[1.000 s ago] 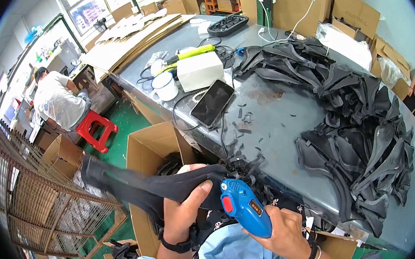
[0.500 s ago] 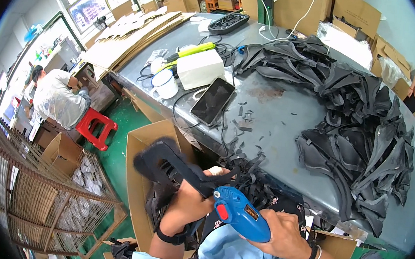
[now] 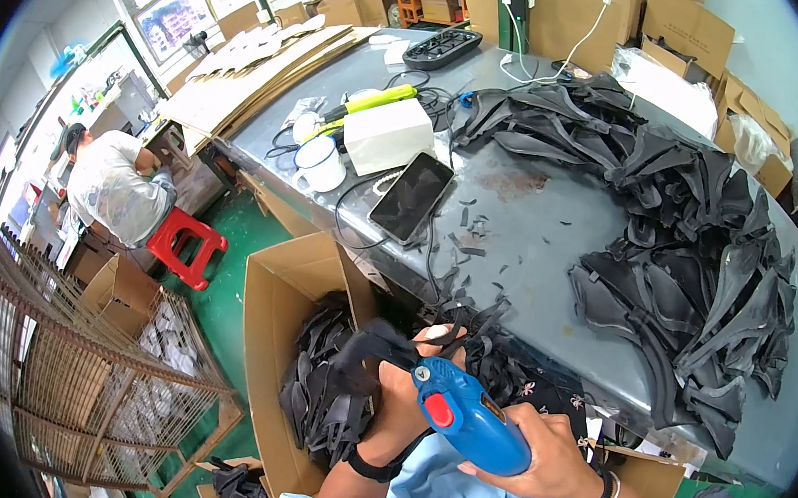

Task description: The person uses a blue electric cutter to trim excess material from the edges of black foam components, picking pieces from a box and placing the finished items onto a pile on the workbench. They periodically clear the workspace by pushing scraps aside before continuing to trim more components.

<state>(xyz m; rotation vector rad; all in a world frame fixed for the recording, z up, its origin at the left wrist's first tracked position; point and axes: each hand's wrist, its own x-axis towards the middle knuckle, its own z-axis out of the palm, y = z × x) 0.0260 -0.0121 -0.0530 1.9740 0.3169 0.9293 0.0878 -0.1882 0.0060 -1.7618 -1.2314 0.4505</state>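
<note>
My right hand (image 3: 551,461) is wrapped round a blue handheld power tool (image 3: 487,435) with a red button. The tool's front end meets my left hand (image 3: 392,416), and its working tip is hidden. Between the fingers of my left hand is a dark, bendy foam piece (image 3: 359,360), partly blurred. Just below and beside it, an open cardboard box (image 3: 261,332) holds many similar black pieces (image 3: 313,390). Thin black trimmings (image 3: 483,324) lie at the table's near edge beyond my left fingers.
On the grey table (image 3: 525,242) lie a large heap of black foam pieces (image 3: 691,210), a phone (image 3: 412,197), an enamel mug (image 3: 321,165), a white box (image 3: 389,136) and cables. At left are a wire cage (image 3: 70,371) and a person (image 3: 117,183) by a red stool (image 3: 186,246).
My left hand has turned and shifted slightly right, swinging the foam piece lower and nearer to me. The blue tool has moved slightly right and down. At far right, another person has shifted.
</note>
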